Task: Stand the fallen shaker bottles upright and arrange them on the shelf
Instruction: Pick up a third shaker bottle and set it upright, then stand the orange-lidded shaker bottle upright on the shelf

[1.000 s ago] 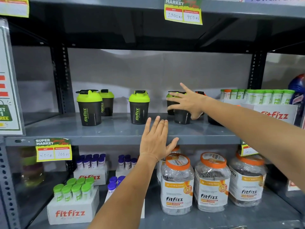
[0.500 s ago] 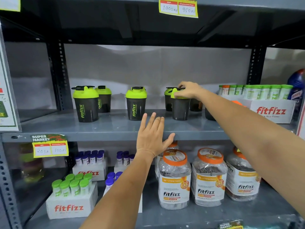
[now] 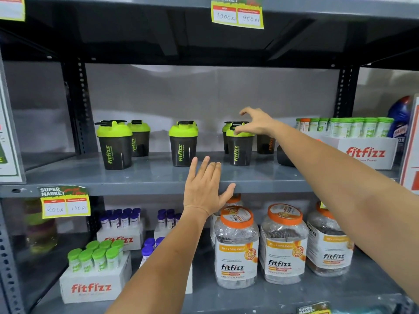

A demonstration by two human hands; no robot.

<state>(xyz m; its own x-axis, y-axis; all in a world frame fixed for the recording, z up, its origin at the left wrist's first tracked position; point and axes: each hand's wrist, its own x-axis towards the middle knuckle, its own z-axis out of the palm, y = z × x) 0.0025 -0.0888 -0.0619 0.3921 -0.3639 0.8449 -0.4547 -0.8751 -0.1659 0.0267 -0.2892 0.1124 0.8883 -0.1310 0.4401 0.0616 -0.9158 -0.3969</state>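
Several black shaker bottles with lime-green lids stand upright on the grey middle shelf (image 3: 147,175): two at the left (image 3: 114,143), one in the middle (image 3: 183,143), and a front one at the right (image 3: 240,148) with another close behind it. A dark shaker with orange lettering (image 3: 265,143) stands further right. Beside it a dark shaker (image 3: 284,157) lies on its side, partly hidden by my right arm. My right hand (image 3: 256,122) hovers over the right front shaker's lid, fingers spread, thumb at the lid rim. My left hand (image 3: 204,189) is flat and open before the shelf edge.
A white Fitfizz box of green-capped tubes (image 3: 362,152) fills the shelf's right end, with a blue bottle (image 3: 400,114) behind it. Orange-lidded jars (image 3: 237,245) and boxes of small tubes (image 3: 95,277) sit on the lower shelf. A dark upright post (image 3: 79,105) bounds the left.
My right hand closed on the right front shaker's lid half a second ago; now its fingers have opened and lifted off. My left hand has barely moved.
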